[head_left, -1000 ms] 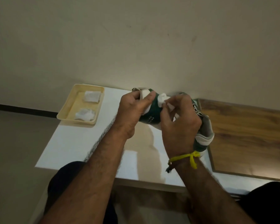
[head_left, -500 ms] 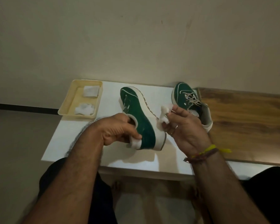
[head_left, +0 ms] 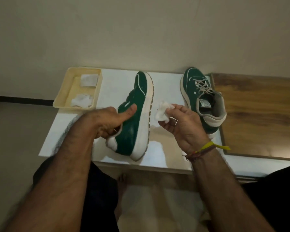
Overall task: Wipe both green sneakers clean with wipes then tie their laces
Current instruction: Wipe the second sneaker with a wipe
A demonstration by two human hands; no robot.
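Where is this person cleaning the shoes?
Probably a room at home, though that is a guess: a low white table against a plain wall, a tiled floor, and a bare foot underneath the table.

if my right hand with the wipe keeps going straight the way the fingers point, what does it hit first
Most likely the white sole of the sneaker that the left hand holds tipped on its side; the right hand and its wipe sit just beside it, though depth is unclear.

The left hand point(head_left: 107, 123) now sets its sneaker point(head_left: 136, 114) down on its side, thumb flat on top; the right hand point(head_left: 181, 124) lifts its wipe point(head_left: 162, 112) clear.
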